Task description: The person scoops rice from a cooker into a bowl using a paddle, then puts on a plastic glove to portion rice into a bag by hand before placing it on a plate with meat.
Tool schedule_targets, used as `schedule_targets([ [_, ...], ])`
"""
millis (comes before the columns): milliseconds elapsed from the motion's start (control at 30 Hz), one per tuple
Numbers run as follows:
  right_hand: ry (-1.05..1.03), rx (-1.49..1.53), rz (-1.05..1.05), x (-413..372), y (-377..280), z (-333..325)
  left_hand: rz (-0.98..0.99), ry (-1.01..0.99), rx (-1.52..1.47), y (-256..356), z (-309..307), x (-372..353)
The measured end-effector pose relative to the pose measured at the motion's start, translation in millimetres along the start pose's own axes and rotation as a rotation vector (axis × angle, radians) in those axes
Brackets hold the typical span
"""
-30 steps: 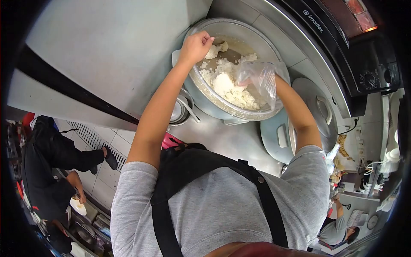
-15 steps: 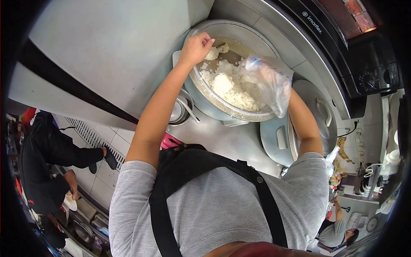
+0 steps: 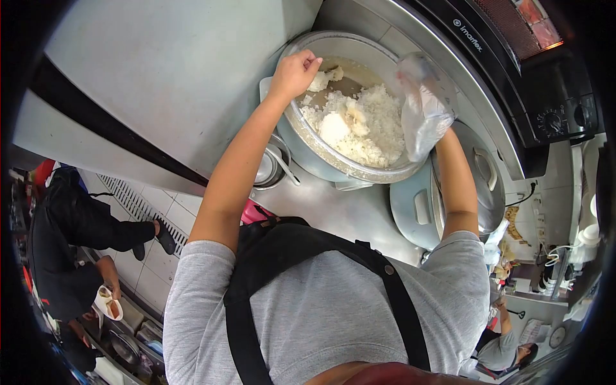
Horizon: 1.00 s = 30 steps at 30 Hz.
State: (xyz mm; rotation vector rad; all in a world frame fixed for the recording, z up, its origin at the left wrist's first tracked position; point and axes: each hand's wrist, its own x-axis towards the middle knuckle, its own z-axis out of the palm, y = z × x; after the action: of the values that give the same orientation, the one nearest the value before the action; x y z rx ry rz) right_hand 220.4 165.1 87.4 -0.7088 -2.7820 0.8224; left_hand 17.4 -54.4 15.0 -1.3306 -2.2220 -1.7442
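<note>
A large metal pot (image 3: 292, 131) holds white rice (image 3: 378, 119), heaped toward its near and right side. My left hand (image 3: 295, 74) is closed at the pot's left rim; whatever its fingers hold is hidden. Just beyond them, inside the pot, is a clump of rice (image 3: 326, 78). A clear plastic bag (image 3: 427, 106) covers my right hand (image 3: 431, 119) at the pot's right rim, and the crumpled plastic hides how the fingers are set. Mid-heap lies a slightly brownish lump (image 3: 355, 117).
A lidded pot (image 3: 417, 208) stands to the right, below a black toaster oven (image 3: 545, 96). Small metal containers (image 3: 268, 168) sit left of the rice pot, beside a large grey appliance (image 3: 173, 77). At far left a person (image 3: 70, 250) in black holds a plate (image 3: 108, 303); another person (image 3: 504, 346) is at lower right.
My right hand and its plastic bag have moved right, off the rice to the pot's edge, uncovering more of the heap. My left hand stays put. The co-worker's plate has tilted, showing food.
</note>
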Motion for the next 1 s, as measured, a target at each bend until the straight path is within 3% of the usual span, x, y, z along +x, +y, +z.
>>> schedule_targets([
  [167,-0.172,0.056,-0.062,19.6,54.0,65.3,-0.007,0.004,-0.033,2.6,-0.6,-1.4],
  [233,-0.186,0.277,-0.266,-41.7,-30.7,73.1,-0.003,0.002,-0.042,2.1,-0.5,-0.5],
  [367,-0.369,0.085,-0.350,-48.6,-45.9,102.6,0.017,-0.005,-0.022,0.1,1.6,-2.0],
  [700,-0.309,-0.054,-0.445,7.1,-25.8,170.6,0.017,0.025,-0.014,3.9,0.5,-0.9],
  [1000,-0.283,-0.207,-0.338,74.1,-14.3,183.2,0.006,0.032,-0.051,4.1,0.4,-1.4],
])
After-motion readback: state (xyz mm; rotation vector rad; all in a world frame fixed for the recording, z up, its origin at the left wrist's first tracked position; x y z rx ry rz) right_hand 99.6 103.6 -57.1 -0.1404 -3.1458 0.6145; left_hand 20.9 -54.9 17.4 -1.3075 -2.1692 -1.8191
